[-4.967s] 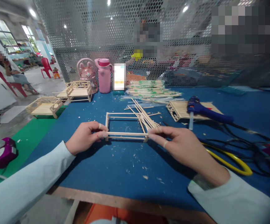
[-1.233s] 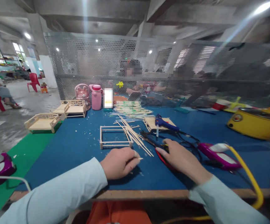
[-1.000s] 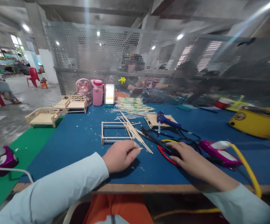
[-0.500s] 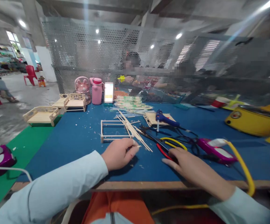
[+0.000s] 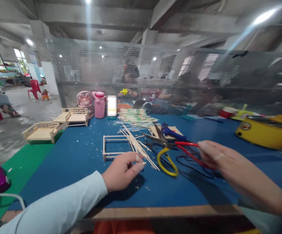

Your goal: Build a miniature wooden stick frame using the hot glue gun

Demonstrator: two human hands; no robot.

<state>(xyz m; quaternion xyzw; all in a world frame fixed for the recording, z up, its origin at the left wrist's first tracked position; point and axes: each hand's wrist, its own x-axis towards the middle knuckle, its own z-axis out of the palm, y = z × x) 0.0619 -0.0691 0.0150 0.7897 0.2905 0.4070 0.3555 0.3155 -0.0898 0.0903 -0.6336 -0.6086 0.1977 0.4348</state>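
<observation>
**While your right hand holds the scissors, your left hand pinches a short stick**

Reference point for all positions: the stick frame (image 5: 116,153), standing on the blue table (image 5: 82,183).

Your left hand (image 5: 123,171) is at the near right corner of the frame, hiding that corner; whether it touches the frame cannot be determined. Your thumb and forefinger are pressed together on a short stick (image 5: 144,163), of which only the tip shows.

Your right hand (image 5: 215,157), well to the right of the frame, is closed on the red handle of the scissors (image 5: 164,144). How your lower fingers sit in that handle cannot be told. The scissors are spread, their blades pointing toward the frame and the yellow loop out of your grasp.

Loose sticks (image 5: 141,148) lie crossed just right of the frame. Beyond it is a pile of wrapped sticks (image 5: 136,115); beyond it to the right, a blue glue gun (image 5: 172,132).
</observation>
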